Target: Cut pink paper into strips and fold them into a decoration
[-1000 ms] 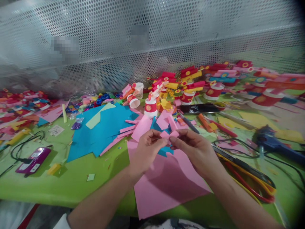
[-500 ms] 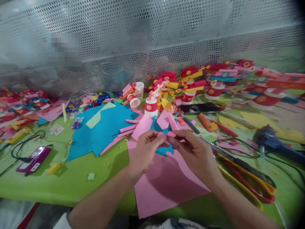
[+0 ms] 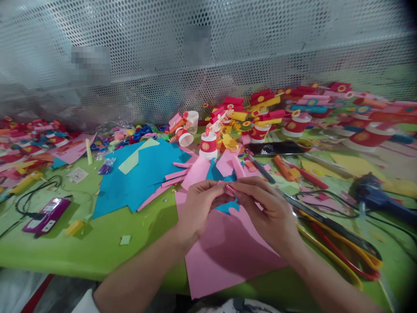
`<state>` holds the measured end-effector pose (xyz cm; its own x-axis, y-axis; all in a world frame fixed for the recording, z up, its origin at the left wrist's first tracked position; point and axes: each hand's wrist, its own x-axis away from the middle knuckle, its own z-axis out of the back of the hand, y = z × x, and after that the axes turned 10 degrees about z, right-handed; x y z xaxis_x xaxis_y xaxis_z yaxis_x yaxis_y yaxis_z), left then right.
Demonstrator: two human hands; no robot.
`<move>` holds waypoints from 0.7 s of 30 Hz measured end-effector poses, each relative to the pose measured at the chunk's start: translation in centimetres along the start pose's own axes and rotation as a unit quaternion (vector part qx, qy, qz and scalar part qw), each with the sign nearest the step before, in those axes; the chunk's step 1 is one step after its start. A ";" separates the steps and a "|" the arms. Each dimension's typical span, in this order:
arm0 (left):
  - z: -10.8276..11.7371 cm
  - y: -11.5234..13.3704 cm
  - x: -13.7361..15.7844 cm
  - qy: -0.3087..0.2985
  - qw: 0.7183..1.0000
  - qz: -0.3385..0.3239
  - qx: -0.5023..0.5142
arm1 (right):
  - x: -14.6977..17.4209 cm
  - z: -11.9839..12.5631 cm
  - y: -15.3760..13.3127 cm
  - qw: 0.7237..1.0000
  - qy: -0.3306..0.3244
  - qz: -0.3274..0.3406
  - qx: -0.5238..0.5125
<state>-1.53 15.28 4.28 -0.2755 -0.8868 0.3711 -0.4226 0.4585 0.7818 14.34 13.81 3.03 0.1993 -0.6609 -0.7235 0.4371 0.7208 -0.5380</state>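
Observation:
Between the fingertips of both hands is a small piece of pink paper [image 3: 230,188], partly hidden by the fingers. My left hand [image 3: 200,204] pinches it from one side, and my right hand [image 3: 269,204] pinches it from the other. Below the hands lies a large pink sheet [image 3: 224,265], partly in their shadow. Blue paper pieces [image 3: 228,206] and a folded pink piece [image 3: 228,161] lie just beyond the fingers. Behind these stands a red and white paper cup [image 3: 208,145].
To the left are blue sheets [image 3: 130,182] and a purple power strip [image 3: 47,216]. At right lie scissors [image 3: 329,252], a glue gun [image 3: 374,195] and a black phone [image 3: 276,148]. Several decorated cups [image 3: 296,126] line the back, before a perforated metal screen [image 3: 140,56].
The pink paper between my fingertips has been turned or folded and now shows as a narrower piece. The hands stay in nearly the same place, and the view has shifted slightly.

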 end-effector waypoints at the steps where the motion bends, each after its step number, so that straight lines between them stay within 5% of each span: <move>1: 0.0 0.0 0.0 0.000 1.000 0.007 0.002 | 0.1 0.0 0.1 1.000 0.001 0.010 0.003; 14: 0.4 0.2 0.0 0.005 0.990 -0.086 -0.110 | -0.3 0.3 0.5 0.998 -0.018 0.053 0.007; 21: 0.2 0.4 0.3 -0.002 0.982 -0.119 -0.145 | 0.1 0.5 0.4 0.971 0.016 -0.150 -0.184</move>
<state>-1.96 15.23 4.63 -0.2023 -0.9665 0.1581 -0.2116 0.2007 0.9565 15.01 13.86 2.96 0.0810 -0.8496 -0.5211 0.1276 0.5274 -0.8400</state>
